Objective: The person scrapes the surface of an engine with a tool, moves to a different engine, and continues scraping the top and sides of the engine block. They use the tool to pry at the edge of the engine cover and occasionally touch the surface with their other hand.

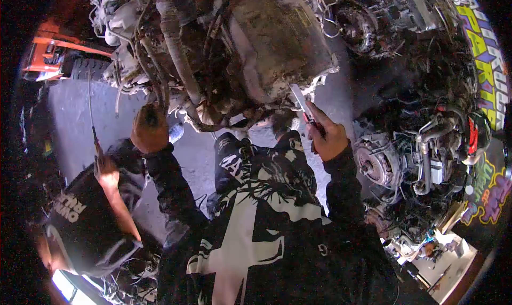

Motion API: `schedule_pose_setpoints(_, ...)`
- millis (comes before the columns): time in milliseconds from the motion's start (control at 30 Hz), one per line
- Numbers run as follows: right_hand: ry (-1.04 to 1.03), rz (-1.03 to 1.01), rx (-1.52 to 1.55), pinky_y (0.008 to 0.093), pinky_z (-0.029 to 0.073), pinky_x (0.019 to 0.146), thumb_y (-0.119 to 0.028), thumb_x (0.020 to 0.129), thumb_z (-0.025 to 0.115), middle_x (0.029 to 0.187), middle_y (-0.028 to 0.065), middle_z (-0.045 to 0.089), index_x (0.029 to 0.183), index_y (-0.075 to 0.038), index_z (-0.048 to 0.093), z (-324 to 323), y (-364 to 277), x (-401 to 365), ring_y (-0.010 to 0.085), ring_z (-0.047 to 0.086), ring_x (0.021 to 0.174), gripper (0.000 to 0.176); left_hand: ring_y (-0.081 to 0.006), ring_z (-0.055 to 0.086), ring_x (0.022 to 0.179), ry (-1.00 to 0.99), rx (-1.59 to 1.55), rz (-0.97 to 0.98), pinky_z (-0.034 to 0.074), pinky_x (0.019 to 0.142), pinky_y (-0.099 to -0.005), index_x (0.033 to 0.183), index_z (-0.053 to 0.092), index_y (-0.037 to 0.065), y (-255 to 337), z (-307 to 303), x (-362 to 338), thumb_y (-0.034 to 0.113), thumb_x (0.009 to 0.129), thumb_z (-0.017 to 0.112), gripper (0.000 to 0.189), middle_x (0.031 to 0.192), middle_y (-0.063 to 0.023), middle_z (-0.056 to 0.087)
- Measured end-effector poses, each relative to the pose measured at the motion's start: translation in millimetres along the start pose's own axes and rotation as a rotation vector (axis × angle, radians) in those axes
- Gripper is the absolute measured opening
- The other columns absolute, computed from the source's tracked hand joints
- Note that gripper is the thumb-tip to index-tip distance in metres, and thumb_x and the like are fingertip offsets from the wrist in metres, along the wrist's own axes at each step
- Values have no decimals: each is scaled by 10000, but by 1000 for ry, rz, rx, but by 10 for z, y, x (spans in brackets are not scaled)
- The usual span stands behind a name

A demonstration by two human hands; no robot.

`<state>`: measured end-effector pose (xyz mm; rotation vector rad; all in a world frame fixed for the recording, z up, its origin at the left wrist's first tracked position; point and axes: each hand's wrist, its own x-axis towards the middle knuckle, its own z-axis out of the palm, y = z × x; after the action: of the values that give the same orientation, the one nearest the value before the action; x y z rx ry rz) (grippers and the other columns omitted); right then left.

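Note:
My right hand (327, 136) is closed around the red-and-dark handle of a knife (300, 99) with a broad silver blade. The blade points up and left, its tip at the lower edge of a large, dirty engine (282, 38). My left hand (150, 129) is curled into a fist just below the dark hoses (154, 70) that hang from the engine's left side. What lies inside those fingers is hidden. A thick ribbed pipe (178, 54) runs down the engine between my two hands.
At left, a co-worker (80, 219) holds up a long thin rod-like tool (92, 107) near my left arm. Behind is an orange machine (45, 54) with a black tyre. More engines (378, 163) stand along the right, by a lettered wall banner (482, 59). A littered tray (450, 273) lies lower right.

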<state>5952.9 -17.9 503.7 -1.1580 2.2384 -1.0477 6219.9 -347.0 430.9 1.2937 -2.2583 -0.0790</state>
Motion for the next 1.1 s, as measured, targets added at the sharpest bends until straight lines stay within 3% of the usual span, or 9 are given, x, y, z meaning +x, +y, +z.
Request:
schedule_pose_setpoints(67, 4, 21, -10, 329, 503, 519, -63, 906, 611, 664, 102, 654, 1415, -168, 558, -23, 28, 30, 128, 593, 468, 522, -346, 688, 750, 6, -48, -83, 539, 646, -433, 880, 714, 90, 40, -60, 4, 307, 887, 687, 219, 825, -140, 702)
schedule_pose_setpoints(167, 16, -7, -3, 327, 504, 521, -72, 909, 612, 668, 96, 661, 1415, -167, 558, -48, 27, 14, 141, 615, 485, 518, -343, 690, 748, 5, 99, 63, 542, 641, -421, 878, 717, 90, 15, -30, 36, 309, 881, 696, 220, 826, -127, 708)
schedule_pose_setpoints(433, 30, 77, -9, 307, 513, 539, -59, 923, 596, 788, 83, 731, 1434, -148, 531, -13, -16, 45, 145, 618, 496, 522, -345, 701, 761, 8, -103, -117, 547, 658, -429, 908, 742, 78, 87, -99, 23, 364, 897, 673, 294, 835, -143, 718)
schedule_pose_setpoints(567, 7, 26, 43, 310, 503, 524, -61, 921, 610, 674, 74, 678, 1443, -165, 525, 27, 81, -31, 137, 606, 483, 538, -349, 705, 782, -12, -60, -60, 548, 666, -427, 932, 746, 69, 81, -91, 52, 359, 901, 667, 302, 856, -156, 721)
schedule_pose_setpoints(667, -31, 60, 17, 308, 503, 520, -52, 914, 621, 668, 75, 676, 1443, -175, 527, -11, 58, -19, 138, 604, 477, 551, -352, 705, 779, 16, -137, -100, 547, 665, -429, 918, 743, 66, 125, -157, 43, 350, 897, 671, 294, 847, -163, 717)
schedule_pose_setpoints(800, 77, 64, 1, 317, 498, 507, -48, 906, 635, 637, 85, 652, 1442, -179, 528, -54, 7, 7, 147, 595, 456, 562, -354, 700, 751, -25, -45, -35, 542, 650, -433, 895, 729, 62, 60, -97, 62, 331, 898, 669, 276, 826, -161, 713)
schedule_pose_setpoints(900, -53, 65, -4, 328, 513, 528, -35, 896, 633, 638, 94, 648, 1454, -179, 512, -40, -3, -32, 163, 608, 474, 588, -358, 690, 724, -18, 2, -26, 533, 633, -441, 870, 716, 63, 84, -95, 63, 322, 900, 665, 266, 801, -157, 705)
schedule_pose_setpoints(1000, 29, 138, -9, 343, 529, 562, -45, 895, 622, 662, 111, 658, 1459, -183, 503, -15, 117, -11, 182, 630, 514, 593, -358, 681, 704, 1, -37, -2, 523, 619, -447, 845, 705, 69, 37, -50, 61, 317, 902, 662, 258, 779, -151, 697)
schedule_pose_setpoints(1100, -4, -49, -41, 355, 541, 596, -79, 902, 616, 680, 120, 667, 1458, -184, 503, 98, 135, -68, 199, 648, 558, 576, -354, 680, 700, 4, -68, 14, 519, 613, -446, 835, 702, 77, 15, -66, 44, 317, 903, 660, 253, 771, -146, 695)
